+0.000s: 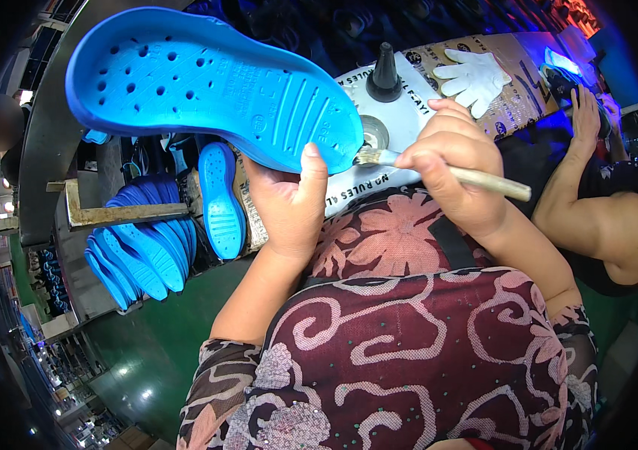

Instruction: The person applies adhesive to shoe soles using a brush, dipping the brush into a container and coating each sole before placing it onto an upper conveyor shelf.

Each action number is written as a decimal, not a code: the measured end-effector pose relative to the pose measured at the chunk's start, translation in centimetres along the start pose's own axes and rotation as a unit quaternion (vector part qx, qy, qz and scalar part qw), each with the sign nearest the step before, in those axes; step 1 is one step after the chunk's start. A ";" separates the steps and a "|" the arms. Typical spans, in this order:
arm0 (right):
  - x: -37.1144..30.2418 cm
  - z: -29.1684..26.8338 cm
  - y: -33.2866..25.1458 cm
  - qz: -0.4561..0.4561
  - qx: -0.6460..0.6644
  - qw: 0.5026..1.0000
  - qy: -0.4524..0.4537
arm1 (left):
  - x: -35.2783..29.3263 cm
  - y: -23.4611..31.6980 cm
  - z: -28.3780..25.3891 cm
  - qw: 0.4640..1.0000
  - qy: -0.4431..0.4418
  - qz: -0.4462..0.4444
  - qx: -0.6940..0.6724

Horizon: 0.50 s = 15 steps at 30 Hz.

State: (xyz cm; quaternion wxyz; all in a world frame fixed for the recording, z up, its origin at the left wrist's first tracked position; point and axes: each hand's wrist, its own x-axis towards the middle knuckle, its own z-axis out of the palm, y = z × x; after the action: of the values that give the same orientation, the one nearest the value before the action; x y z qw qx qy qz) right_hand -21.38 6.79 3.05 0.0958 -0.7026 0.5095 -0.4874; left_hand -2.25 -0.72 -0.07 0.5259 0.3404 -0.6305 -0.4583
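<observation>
My left hand (285, 195) grips a large bright blue shoe sole (206, 82) by its narrower end, thumb on the inner face and the fingers hidden beneath. The sole is held raised and tilted, its inner side with small holes and ribs facing me. My right hand (458, 165) is closed around the pale wooden handle of a brush (491, 182). The brush's bristles are at the rim of the sole's near end and appear to touch it. Just behind the bristles lies a round greyish dish (374, 133), partly hidden by the sole.
A black cone-shaped bottle (385, 79) stands on the printed white sheet (349, 196). Beyond it a white glove (473, 79) lies on cardboard (518, 116). Another blue sole (221, 202) and a stack of blue soles (146, 247) sit at left. A co-worker's arm (585, 195) is at right.
</observation>
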 end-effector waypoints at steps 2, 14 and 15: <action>0.0 0.0 -0.1 0.002 -0.021 1.000 -0.001 | 0.1 0.0 0.1 1.000 0.003 -0.009 0.002; 0.3 0.3 0.1 -0.020 -0.017 1.000 0.014 | -0.5 -0.2 0.5 1.000 0.007 0.006 -0.016; 0.3 0.7 0.3 -0.026 -0.028 0.999 0.013 | -0.6 -0.4 0.4 1.000 0.003 0.018 -0.013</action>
State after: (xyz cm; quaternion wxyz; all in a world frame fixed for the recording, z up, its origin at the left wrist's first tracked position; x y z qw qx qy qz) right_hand -21.05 6.17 2.65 0.0569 -0.7111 0.5060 -0.4848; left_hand -2.56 -0.22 -0.66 0.5407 0.3235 -0.6289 -0.4556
